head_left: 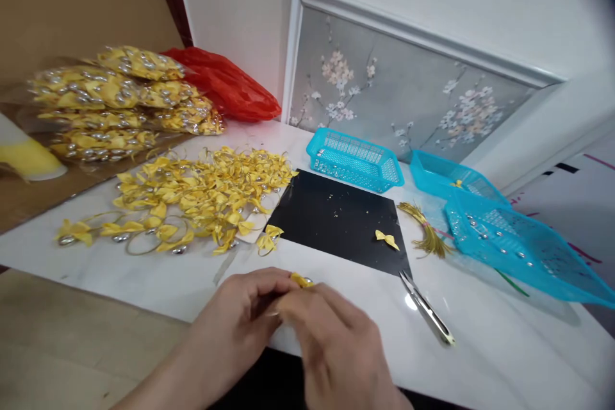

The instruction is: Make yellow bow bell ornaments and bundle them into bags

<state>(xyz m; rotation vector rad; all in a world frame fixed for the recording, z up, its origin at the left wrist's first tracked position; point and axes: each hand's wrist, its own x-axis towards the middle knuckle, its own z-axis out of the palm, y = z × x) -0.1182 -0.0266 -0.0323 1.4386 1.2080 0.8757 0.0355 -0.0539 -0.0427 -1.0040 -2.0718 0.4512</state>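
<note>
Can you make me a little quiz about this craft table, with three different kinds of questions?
1. True or false: the crumpled red plastic bag is beside the clear bags packed with yellow bows.
2. Where is the slim silver metal tool?
A) inside a turquoise basket
B) on the white marbled tabletop
C) on the flower picture
3. Fill in the colour: the fingers of the left hand and right hand are at a small piece of shiny ____ ribbon.

Key: 1 true; 2 B; 3 yellow

Bare left hand (240, 311) and bare right hand (334, 333) hold a small yellow ribbon bow (302, 280) — below a flat black rectangular sheet (341, 218).
</note>
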